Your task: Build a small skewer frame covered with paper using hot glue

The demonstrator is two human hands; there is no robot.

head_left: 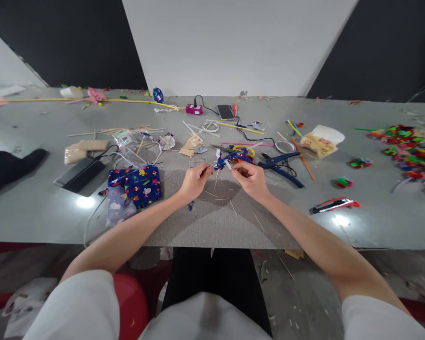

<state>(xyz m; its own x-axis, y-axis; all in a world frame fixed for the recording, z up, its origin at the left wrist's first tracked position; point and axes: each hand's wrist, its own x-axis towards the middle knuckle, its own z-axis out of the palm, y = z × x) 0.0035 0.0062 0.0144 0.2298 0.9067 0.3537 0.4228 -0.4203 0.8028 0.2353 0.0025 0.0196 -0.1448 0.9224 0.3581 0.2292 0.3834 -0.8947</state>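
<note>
My left hand (196, 181) is closed in a pinch. Its fingertips are right beside a small piece of blue patterned cloth (220, 161), and whatever they grip is too small to make out. From the right, my right hand (250, 179) pinches a short white strip (228, 165), whose end points toward that cloth. Just behind the right fingers lie more blue cloth and scissors with orange and yellow handles (250, 151). Blue-handled pliers (281, 167) rest to the right of that hand. Several thin wooden sticks (233, 208) are scattered below both hands.
Folded blue patterned cloth (143, 185) and a black box-shaped device (81, 174) lie left. A red utility knife (335, 205) lies right, near colourful pompoms (407, 151). At the back are a phone (225, 112) and a purple power block (194, 109) with cables.
</note>
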